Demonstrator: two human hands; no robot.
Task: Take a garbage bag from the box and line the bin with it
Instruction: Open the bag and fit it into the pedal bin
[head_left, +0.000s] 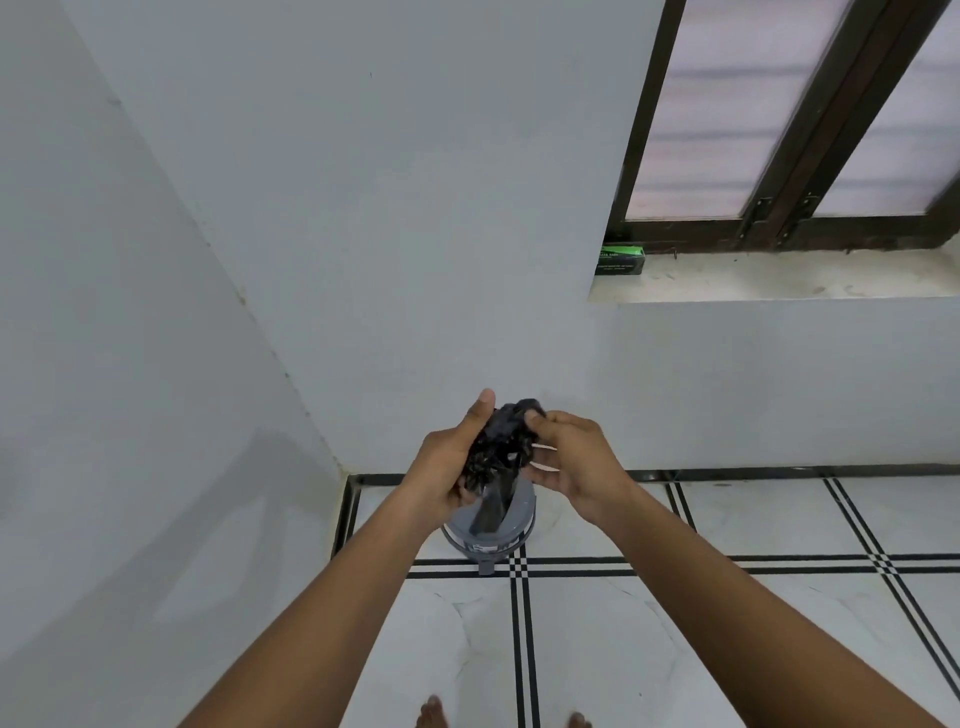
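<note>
A crumpled black garbage bag (501, 447) is bunched up between both my hands, with a strip of it hanging down into the bin. My left hand (447, 462) grips the bag's left side, thumb raised. My right hand (569, 462) pinches the bag's top right edge. Directly below the hands stands a small grey bin (511, 530) on the floor, near the room's corner; its mouth is mostly hidden by my hands and the bag. The green and black box of bags (621, 261) lies on the window sill at the upper right.
White walls meet in a corner at the left of the bin. A stone window sill (779, 278) runs under a dark-framed window (789, 119). The floor is white tile with black lines (522, 623). My bare toes show at the bottom edge.
</note>
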